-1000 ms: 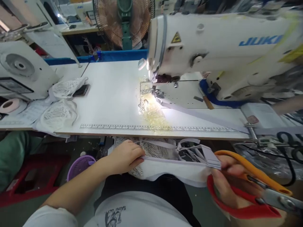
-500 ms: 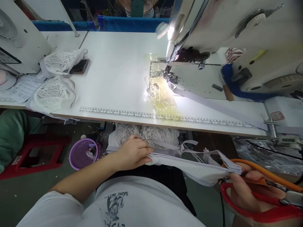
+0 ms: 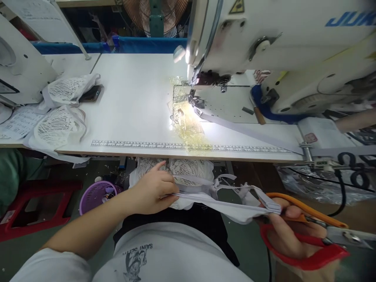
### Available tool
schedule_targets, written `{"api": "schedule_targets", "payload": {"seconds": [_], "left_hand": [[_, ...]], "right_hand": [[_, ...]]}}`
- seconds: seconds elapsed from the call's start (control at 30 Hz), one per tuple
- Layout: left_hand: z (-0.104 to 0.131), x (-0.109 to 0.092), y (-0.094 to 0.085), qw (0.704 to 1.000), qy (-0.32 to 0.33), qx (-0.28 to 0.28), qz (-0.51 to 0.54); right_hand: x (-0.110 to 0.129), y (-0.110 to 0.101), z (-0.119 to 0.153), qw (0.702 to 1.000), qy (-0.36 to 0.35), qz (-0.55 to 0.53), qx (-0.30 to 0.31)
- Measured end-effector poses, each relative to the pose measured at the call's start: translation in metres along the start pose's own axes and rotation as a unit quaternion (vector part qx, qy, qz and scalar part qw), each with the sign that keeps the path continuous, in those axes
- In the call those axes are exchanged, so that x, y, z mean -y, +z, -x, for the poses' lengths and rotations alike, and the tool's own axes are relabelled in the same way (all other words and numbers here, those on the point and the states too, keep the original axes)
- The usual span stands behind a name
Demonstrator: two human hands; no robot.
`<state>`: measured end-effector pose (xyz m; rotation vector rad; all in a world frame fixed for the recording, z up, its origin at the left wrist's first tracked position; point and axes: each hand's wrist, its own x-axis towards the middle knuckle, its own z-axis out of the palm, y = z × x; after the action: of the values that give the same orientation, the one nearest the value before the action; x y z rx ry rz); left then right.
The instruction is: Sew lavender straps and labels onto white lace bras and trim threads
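Observation:
A white lace bra (image 3: 190, 170) lies across my lap below the table edge, its white band (image 3: 220, 205) stretched between my hands. My left hand (image 3: 154, 188) pinches the band near the cups, with the index finger raised over the lace. At the right, my right hand (image 3: 293, 231) grips the folded band end and strap between thumb and fingers. The same hand carries scissors (image 3: 320, 254) with red and orange handles, their blades pointing right.
A sewing machine (image 3: 229, 43) with a lit needle area stands on the white table (image 3: 132, 102). White lace cups (image 3: 60, 127) and a phone (image 3: 91, 94) lie at the left. Below are a purple basket (image 3: 93, 196) and a red stool (image 3: 38, 188).
The view has shifted right and slightly up. My left index finger has lifted away from the other fingers. Both hands still hold the band, and the scissors remain in my right hand.

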<state>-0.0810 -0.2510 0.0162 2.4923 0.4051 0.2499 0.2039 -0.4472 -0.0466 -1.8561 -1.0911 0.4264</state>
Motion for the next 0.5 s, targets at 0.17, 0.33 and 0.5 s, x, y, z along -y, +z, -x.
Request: {"api": "schedule_targets", "payload": {"seconds": [0.17,0.33,0.5], "left_hand": [[0.002,-0.008,-0.041,0.993,-0.003,0.116,0.002],[0.005,0.003,-0.01,0.989,0.026,0.067,-0.128],[0.013,0.008,0.02,0.982,0.072,-0.01,-0.172]], "right_hand": [[0.024,0.027,0.004,0.996,-0.031,-0.077,-0.021],[0.026,0.04,0.006,0.993,-0.017,-0.103,-0.049],[0.008,0.032,0.011,0.992,-0.053,-0.103,-0.049]]}}
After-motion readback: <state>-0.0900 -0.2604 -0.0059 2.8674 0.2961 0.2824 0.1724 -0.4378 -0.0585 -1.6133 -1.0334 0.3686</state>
